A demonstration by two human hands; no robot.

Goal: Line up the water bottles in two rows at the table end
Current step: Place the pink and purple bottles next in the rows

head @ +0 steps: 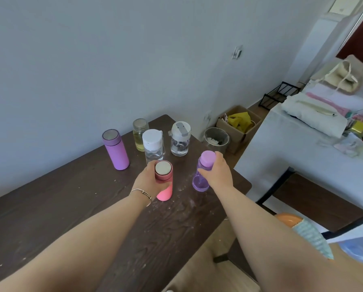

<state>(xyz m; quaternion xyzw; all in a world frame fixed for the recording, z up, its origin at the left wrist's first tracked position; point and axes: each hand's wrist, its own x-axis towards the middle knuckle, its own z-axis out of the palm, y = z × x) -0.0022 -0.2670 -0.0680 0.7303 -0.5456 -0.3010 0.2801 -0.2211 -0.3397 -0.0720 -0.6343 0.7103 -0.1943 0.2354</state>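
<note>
Six upright bottles crowd the far end of a dark wood-grain table (75,207): a purple flask (115,152), a yellowish jar (140,134), two clear bottles (153,146) (180,141), a pink flask (163,180) and a violet bottle (203,171), amid scattered white specks (176,204).

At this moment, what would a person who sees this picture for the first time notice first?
Two bare arms reach over a dark wooden table: the left hand grips a pink bottle, and the right hand grips a clear purple bottle. Behind them, near the table's far end, stand four more bottles, the purple flask at the left standing out.
</note>
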